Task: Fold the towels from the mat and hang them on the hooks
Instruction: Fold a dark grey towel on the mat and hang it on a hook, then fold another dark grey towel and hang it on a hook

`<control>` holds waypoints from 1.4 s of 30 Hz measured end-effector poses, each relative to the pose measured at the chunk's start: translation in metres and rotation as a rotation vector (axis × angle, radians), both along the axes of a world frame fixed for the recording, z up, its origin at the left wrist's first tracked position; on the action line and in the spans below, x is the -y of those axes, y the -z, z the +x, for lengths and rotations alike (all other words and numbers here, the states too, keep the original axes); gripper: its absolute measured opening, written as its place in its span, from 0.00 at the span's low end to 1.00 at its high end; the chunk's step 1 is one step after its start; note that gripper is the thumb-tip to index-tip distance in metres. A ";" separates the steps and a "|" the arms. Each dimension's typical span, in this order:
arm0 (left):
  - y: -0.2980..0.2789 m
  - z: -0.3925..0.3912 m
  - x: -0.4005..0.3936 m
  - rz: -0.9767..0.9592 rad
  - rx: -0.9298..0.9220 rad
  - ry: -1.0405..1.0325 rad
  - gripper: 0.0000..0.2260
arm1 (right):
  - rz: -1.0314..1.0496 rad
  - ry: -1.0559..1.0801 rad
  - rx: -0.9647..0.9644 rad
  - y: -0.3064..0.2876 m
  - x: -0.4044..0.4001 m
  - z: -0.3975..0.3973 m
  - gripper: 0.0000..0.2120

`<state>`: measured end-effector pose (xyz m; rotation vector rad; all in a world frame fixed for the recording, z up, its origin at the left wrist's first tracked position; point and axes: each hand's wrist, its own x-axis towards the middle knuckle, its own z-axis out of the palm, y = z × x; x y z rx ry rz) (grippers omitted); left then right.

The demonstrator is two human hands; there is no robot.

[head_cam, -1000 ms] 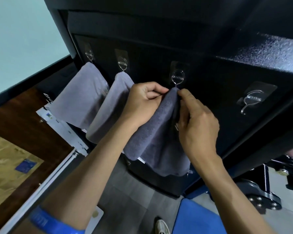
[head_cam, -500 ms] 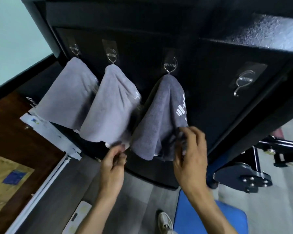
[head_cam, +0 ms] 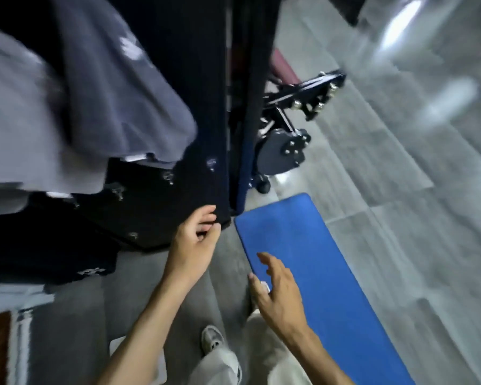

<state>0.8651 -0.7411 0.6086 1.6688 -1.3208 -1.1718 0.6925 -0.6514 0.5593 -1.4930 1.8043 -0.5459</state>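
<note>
The view is blurred and tilted down toward the floor. A dark grey towel (head_cam: 117, 90) hangs at the upper left against the black cabinet (head_cam: 184, 51), with a lighter grey towel (head_cam: 14, 112) beside it on the left. The hooks are out of view. A blue mat (head_cam: 317, 273) lies on the floor at lower right; no towel shows on the part in view. My left hand (head_cam: 195, 243) hangs with loosely curled fingers near the cabinet's bottom corner, holding nothing. My right hand (head_cam: 278, 290) is spread open above the mat's near left edge.
A black wheeled base (head_cam: 283, 151) with bolted plates stands right of the cabinet. The floor is grey tile (head_cam: 400, 134). My shoe (head_cam: 213, 340) and pale trouser legs show at the bottom. A white strip and brown wood (head_cam: 0, 345) lie at lower left.
Both hands have left the dark grey towel, which stays hanging, and dropped low. The view has swung down and right toward the blue mat.
</note>
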 end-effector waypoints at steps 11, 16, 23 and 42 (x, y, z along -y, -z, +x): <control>0.017 -0.275 -0.016 0.018 0.121 0.675 0.15 | 0.159 0.634 0.066 0.033 -0.140 -0.156 0.28; 0.031 -0.417 -0.057 0.022 0.148 0.904 0.15 | 0.193 0.858 0.162 0.040 -0.202 -0.230 0.30; 0.029 -0.583 -0.120 0.011 0.157 1.182 0.16 | 0.188 1.112 0.258 0.034 -0.249 -0.356 0.31; 0.080 -1.067 -0.146 -0.006 0.232 1.827 0.21 | 0.044 1.905 0.502 0.047 -0.211 -0.716 0.39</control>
